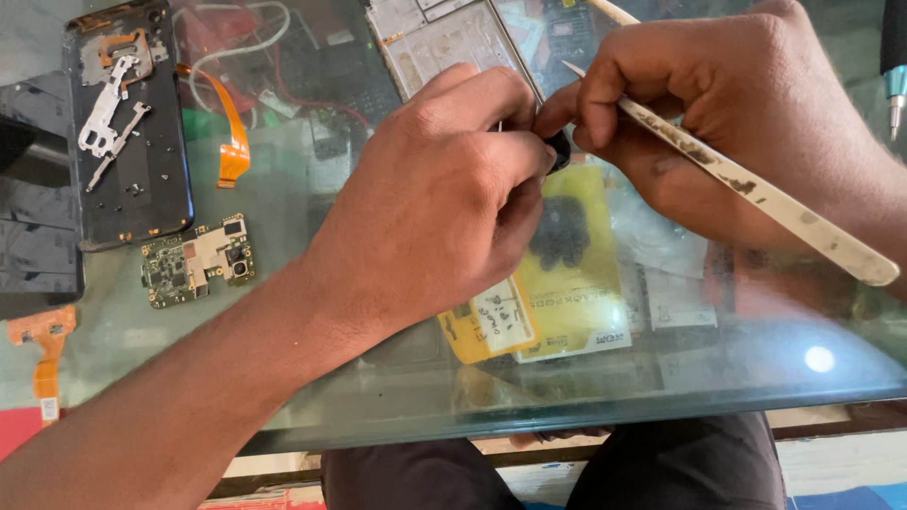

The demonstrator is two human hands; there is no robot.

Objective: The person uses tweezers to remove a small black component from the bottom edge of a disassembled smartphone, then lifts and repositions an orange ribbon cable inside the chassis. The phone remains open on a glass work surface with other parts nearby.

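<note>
My left hand (444, 189) is curled over the middle of a glass table (378, 416), its fingertips pinching a small black part (559, 149) that is mostly hidden. My right hand (737, 104) meets it from the right and holds long, worn metal tweezers (756, 189). The tweezers' point sits by the black part; their back end sticks out to the lower right. The two hands touch at the fingertips.
An opened black phone back (128, 142) with loose metal brackets lies at the left, a green circuit board (198, 260) below it, and orange flex cables (231, 142) nearby. A phone frame (444, 42) lies behind the hands. A screwdriver tip (896, 90) hangs at the right edge.
</note>
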